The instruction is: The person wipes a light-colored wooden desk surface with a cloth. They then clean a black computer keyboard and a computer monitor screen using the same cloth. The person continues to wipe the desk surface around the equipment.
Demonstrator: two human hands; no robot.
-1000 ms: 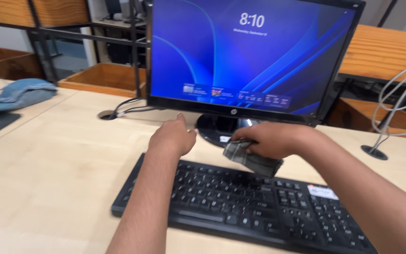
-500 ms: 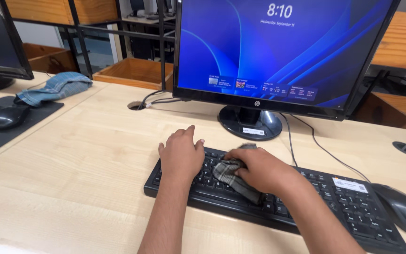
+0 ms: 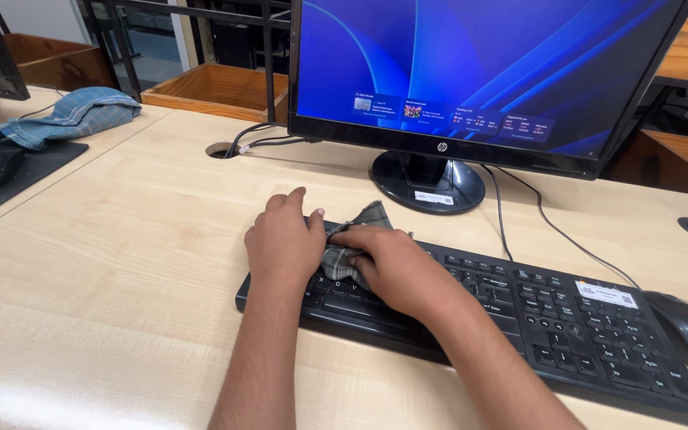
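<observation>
Right hand (image 3: 388,267) grips a grey checked cloth (image 3: 352,243) on the black keyboard (image 3: 519,310) (frame centre); left hand (image 3: 284,243) rests open, flat on the keyboard's left end.

A pale wooden desk (image 3: 121,239) stands before black metal frames (image 3: 268,48) and wooden boxes (image 3: 216,86), evenly lit.

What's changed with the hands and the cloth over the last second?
The right hand carried the grey checked cloth from near the monitor's black round stand down onto the black keyboard, then leftward. The left hand dropped onto the keyboard's left end. The cloth stayed gripped.
</observation>
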